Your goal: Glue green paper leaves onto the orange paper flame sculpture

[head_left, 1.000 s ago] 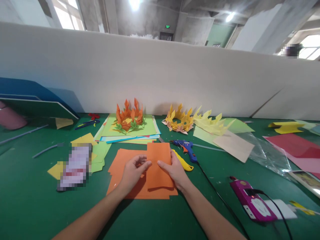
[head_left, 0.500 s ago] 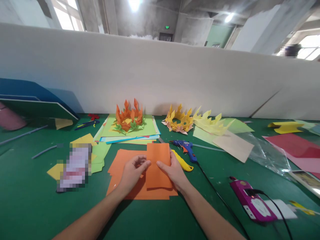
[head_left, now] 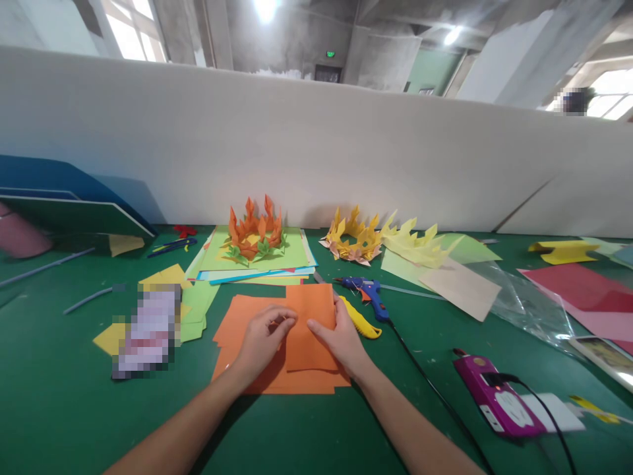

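A folded orange paper (head_left: 310, 349), a tall rectangle, is held up slightly over a pile of larger orange sheets (head_left: 230, 323) on the table. My right hand (head_left: 341, 336) grips its right edge, thumb on the front face and fingers behind. At the left edge, my left hand (head_left: 267, 336) is closed, with thumb and forefinger pinched at the paper's edge and the other fingers curled. A yellow utility knife (head_left: 363, 322) lies just beyond my right hand, beside a blue glue gun (head_left: 373, 297).
Behind stand an orange paper crown (head_left: 256, 231) on stacked coloured sheets and a golden paper crown (head_left: 353, 237), with a pale yellow crown strip (head_left: 420, 245) beside it. A purple power unit (head_left: 499, 396) with a black cord lies right. Green paper scraps (head_left: 198, 316) lie left.
The folded orange paper has shifted slightly left, and my right hand with it. My left hand stays at the paper's left edge, its fingers curled a little more.
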Demonstrator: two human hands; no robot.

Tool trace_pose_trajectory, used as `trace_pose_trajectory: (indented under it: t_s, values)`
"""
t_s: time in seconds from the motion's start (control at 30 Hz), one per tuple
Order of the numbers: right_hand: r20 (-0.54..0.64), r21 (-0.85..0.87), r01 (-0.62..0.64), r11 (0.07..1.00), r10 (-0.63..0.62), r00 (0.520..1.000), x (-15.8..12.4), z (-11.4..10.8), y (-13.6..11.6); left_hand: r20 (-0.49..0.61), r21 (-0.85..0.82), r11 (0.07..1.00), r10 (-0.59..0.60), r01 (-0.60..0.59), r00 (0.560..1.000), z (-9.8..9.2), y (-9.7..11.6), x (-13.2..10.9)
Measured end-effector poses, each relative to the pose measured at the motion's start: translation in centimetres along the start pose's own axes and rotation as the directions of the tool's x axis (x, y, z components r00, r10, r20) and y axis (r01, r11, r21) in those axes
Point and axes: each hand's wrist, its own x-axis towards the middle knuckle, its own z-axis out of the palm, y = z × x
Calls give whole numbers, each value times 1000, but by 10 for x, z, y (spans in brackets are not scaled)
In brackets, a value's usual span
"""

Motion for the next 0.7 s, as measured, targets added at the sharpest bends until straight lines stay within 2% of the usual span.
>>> trace_pose_trajectory:
  t_s: [0.1,0.17,0.27,0.33,0.43,0.53,0.7]
  values:
    - [46,45,-33,998,31,998,3,-2,3,-25,22,1000,15,-15,1000,-3,-1,3]
    - [61,14,-41,999,40,997,5,-5,6,-47,48,999,14,-12,999,-6,-2,5]
    - [16,-241,87,967,-86,996,6,-9,8,-85,92,996,3,5,996,-9,-4,7]
    - [36,-472,237,849,-250,968,6,-12,7,-92,109,994,-4,14,996,-11,-6,8]
    - [219,-666,449,595,-419,881,4,-14,2,-61,163,987,9,1,998,-12,-10,9]
    - [402,-703,569,427,-422,813,5,-16,-3,-39,218,976,23,-14,999,-12,-12,9]
    - [567,-694,668,268,-369,737,8,-17,-3,-37,195,980,-22,29,999,-12,-11,10]
